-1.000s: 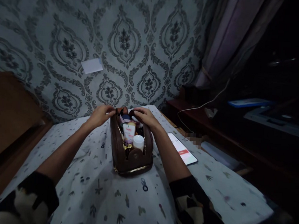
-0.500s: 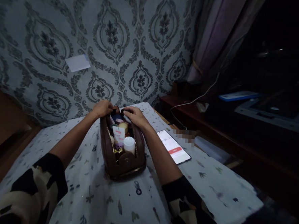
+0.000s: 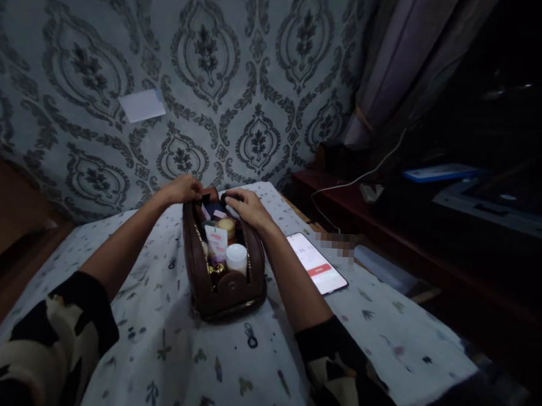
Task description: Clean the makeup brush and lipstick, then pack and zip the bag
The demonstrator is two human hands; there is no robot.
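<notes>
A brown toiletry bag (image 3: 221, 313) stands unzipped on the patterned cloth in front of me. Inside it are a white tube (image 3: 216, 244), a white-lidded jar (image 3: 237, 259), a gold-lidded jar (image 3: 226, 226), gold caps (image 3: 217, 269) and a dark blue item (image 3: 214, 210). My left hand (image 3: 182, 189) is closed on the far left of the bag's rim, fingertips pressed together at its edge. My right hand (image 3: 248, 208) is curled over the far right edge, fingers closed on it. The undersides of my fingers are hidden.
A lit smartphone (image 3: 324, 273) lies right of the bag, beside my right forearm. White paper (image 3: 142, 106) is on the patterned wall. A white cable (image 3: 359, 176) runs over the dark red ledge (image 3: 307, 179) at right, near a blue-edged flat object (image 3: 440, 173).
The view has shifted slightly. My left hand has moved a little left and outward at the bag's edge. The right hand stays at the far right edge.
</notes>
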